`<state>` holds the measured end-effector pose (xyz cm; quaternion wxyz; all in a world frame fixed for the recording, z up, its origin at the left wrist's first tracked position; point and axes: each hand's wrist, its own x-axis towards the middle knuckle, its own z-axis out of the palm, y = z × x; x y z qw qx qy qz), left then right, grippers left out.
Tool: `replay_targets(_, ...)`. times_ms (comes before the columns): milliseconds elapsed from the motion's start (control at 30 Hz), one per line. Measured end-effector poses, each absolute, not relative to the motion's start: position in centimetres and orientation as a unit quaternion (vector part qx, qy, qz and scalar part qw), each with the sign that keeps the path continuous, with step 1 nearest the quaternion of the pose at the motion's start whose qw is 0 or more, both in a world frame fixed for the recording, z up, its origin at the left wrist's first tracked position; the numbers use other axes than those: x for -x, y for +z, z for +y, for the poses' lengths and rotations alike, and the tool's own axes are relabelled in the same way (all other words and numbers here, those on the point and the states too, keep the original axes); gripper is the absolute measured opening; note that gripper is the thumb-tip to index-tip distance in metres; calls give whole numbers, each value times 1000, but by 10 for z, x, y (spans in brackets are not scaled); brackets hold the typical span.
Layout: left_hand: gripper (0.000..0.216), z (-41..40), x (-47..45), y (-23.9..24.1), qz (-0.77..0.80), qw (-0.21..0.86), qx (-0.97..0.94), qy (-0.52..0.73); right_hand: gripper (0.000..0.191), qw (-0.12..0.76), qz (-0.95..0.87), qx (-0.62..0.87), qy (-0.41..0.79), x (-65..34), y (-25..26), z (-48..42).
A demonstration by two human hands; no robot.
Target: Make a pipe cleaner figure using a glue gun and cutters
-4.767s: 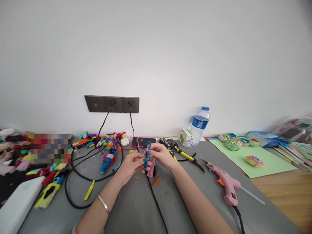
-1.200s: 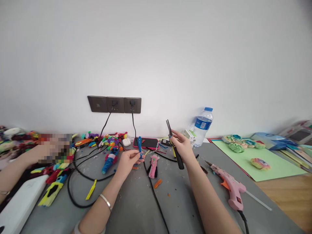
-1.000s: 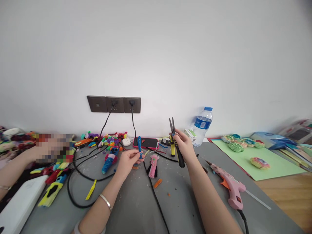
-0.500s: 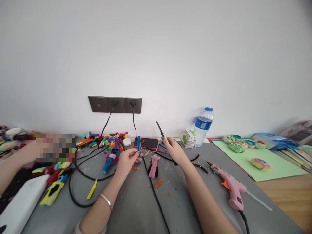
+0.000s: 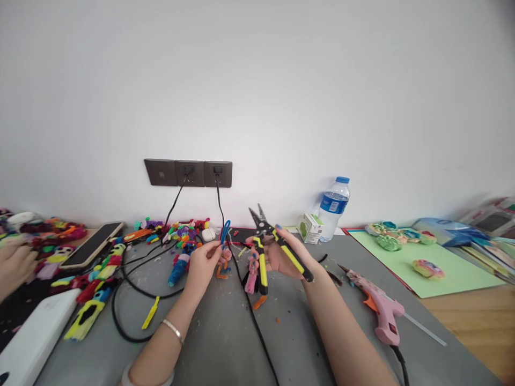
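My left hand [image 5: 206, 262] pinches a folded blue pipe cleaner [image 5: 226, 231], its loop standing up above the fingertips. In my right hand [image 5: 287, 254] is a pair of yellow-and-black wire strippers [image 5: 263, 230], jaws pointing up and spread apart, handles spread too. The thumb lies along the right handle, and the fingers are behind the tool. Just beneath the strippers a small pink pipe-cleaner figure [image 5: 251, 276] lies on the grey table [image 5: 217, 343], partly covered by a handle. An orange pipe-cleaner piece [image 5: 259, 302] lies below it. More orange pipe cleaner [image 5: 222, 271] shows beside my left fingers.
A pink glue gun [image 5: 384, 316] lies at right, near a water bottle [image 5: 335, 206] and small box [image 5: 310, 229]. Black cables [image 5: 116, 316] loop across the left side. Colourful pipe-cleaner figures [image 5: 86, 316], a phone [image 5: 94, 246] and another person's hand [image 5: 16, 265] are further left.
My right hand has turned over and come lower, and the wire strippers' jaws have opened. My left hand moved slightly left with the blue pipe cleaner. The other person's hand drew back leftward.
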<state>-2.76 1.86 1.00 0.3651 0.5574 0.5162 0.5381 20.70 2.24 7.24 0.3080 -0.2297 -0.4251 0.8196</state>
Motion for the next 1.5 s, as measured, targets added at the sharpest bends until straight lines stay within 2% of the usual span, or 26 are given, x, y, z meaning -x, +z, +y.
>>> replay_targets(167,28,20,30,7,522,333,-575,536,47,183,-427,171,869,-193,61,20)
replay_targets(333,28,20,30,6,527,305,-592,527,46,156,-422,185,874,-187,56,21)
replay_targets(800,23,15,32,14,529,135,-688,477,32,231,-431,263,831,-183,52,20)
replay_targets(1033,23,15,32,14,537,131,-690,468,33,252,-445,301,805,-174,49,19)
replay_targets(1133,24,15,33,15,542,154,-683,464,30,328,-435,317,777,-178,49,24)
replay_targets(1267,25,15,32,15,543,220,-665,463,36,422,-448,364,700,-199,49,35)
replay_targets(1367,26,15,27,12,512,293,-658,469,33,451,-510,514,522,-216,49,40)
replay_targets(1433,28,14,24,10,487,342,-649,474,33,404,-559,620,374,-222,48,42)
replay_targets(1500,27,13,21,9,473,369,-648,470,38,315,-590,696,262,-224,45,42)
